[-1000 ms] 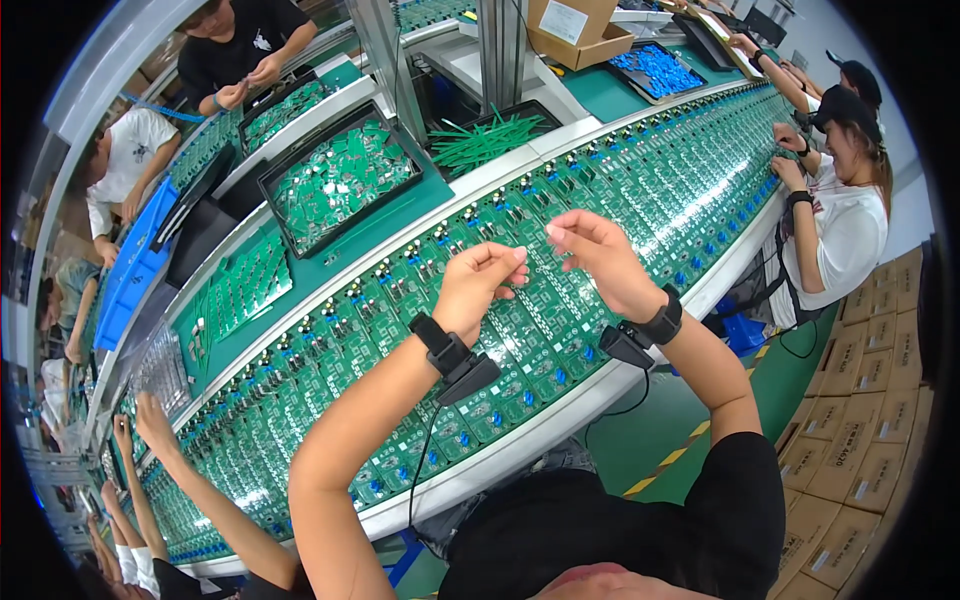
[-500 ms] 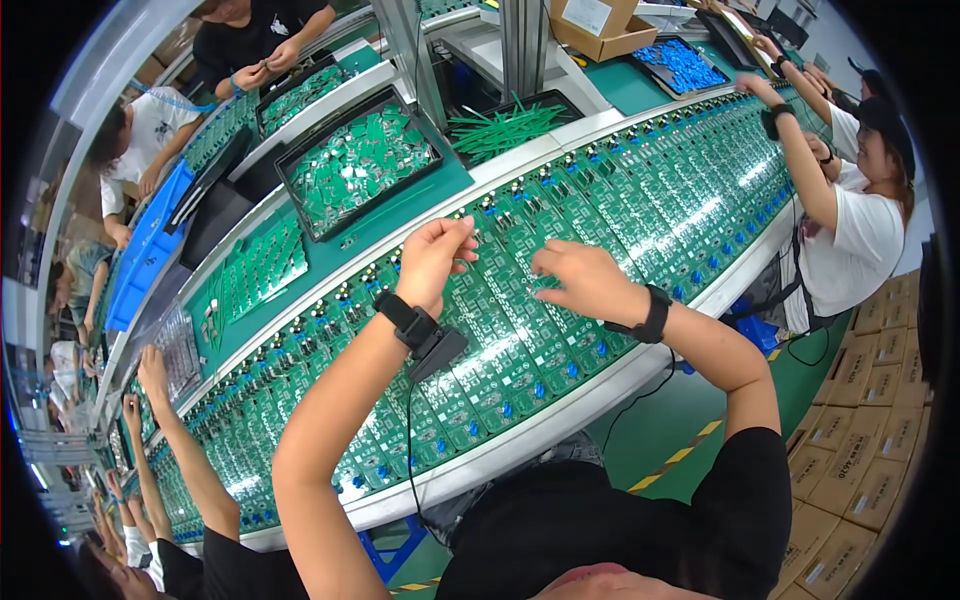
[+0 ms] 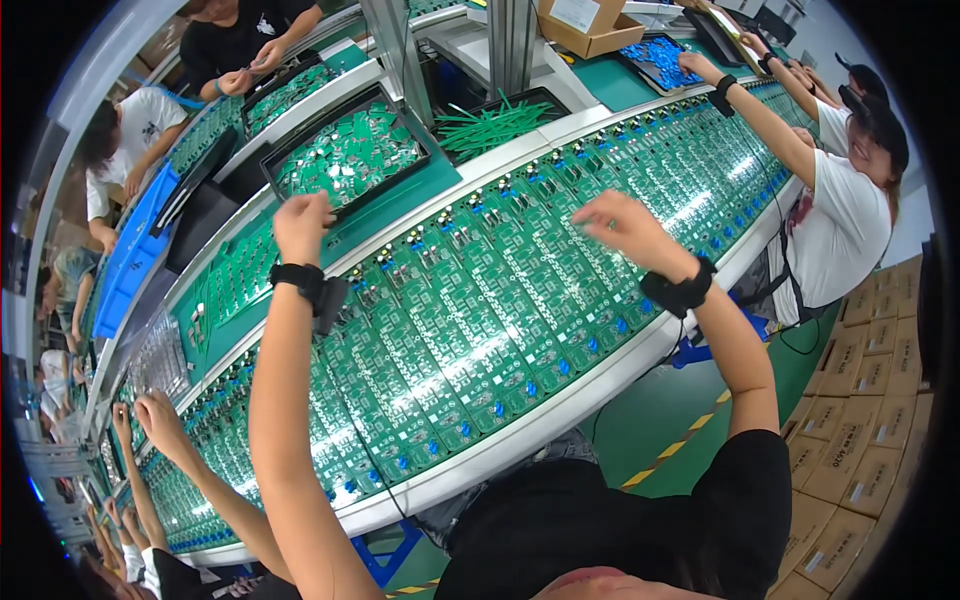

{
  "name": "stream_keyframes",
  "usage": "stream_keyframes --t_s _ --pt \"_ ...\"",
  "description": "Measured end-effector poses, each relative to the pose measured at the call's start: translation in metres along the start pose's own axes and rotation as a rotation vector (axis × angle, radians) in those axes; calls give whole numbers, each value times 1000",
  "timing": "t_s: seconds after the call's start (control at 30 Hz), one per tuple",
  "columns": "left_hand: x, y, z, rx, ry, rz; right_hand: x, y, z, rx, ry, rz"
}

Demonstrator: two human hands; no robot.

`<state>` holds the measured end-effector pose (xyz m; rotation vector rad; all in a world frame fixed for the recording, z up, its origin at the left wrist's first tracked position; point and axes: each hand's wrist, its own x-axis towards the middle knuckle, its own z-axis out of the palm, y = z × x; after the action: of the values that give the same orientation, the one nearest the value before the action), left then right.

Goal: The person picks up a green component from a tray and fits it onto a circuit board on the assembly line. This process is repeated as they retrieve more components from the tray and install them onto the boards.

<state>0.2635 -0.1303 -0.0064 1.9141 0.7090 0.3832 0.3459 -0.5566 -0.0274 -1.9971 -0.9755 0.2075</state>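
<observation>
1. Head view, labels: the cardboard box (image 3: 612, 38) at the top bears a white printed label (image 3: 575, 13), its lines too small to read. Brown cartons (image 3: 850, 440), stacked at right, carry dark print and pale stickers; no wording transcribed.
2. Work in hand: populated green circuit boards (image 3: 450, 330) lie side by side along the curved bench, with blue components (image 3: 498, 409) near their lower ends.
3. Left hand (image 3: 303, 228): fingers curled, just beside the near corner of the black tray (image 3: 400, 175) of small green boards (image 3: 350, 145). Whether it pinches a part cannot be told.
4. Right hand (image 3: 632, 235): above the circuit boards, fingers bent loosely toward the left; cannot tell whether anything sits between the fingertips. Black bands on both wrists.
5. Change against 0.5 s ago: left hand has shifted from over the circuit boards toward the tray; right hand has risen, and the gap between the hands is wider. At 1.0 s ago both were close together over the boards.
6. Also changed: a co-worker's hand (image 3: 703, 68) at upper right has come to the tray of blue parts (image 3: 665, 62).
7. Hard to make out: left fingertips are turned away; right fingers are blurred. Co-workers' forearms (image 3: 215, 490) at lower left are cut off by the fisheye rim and partly covered by the wearer's left arm.
</observation>
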Motion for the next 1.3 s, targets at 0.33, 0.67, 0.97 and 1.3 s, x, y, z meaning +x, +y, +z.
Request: stream_keyframes --t_s 0.33,0.67,0.97,1.3 --pt "20 -15 25 735 40 468 -17 110 -77 28 250 468" --pt "24 -5 33 557 25 297 20 114 -70 -202 210 317" --pt "28 -3 37 250 133 309 41 118 -63 -348 236 114" --pt "16 6 49 44 18 214 47 106 -70 -387 99 57"
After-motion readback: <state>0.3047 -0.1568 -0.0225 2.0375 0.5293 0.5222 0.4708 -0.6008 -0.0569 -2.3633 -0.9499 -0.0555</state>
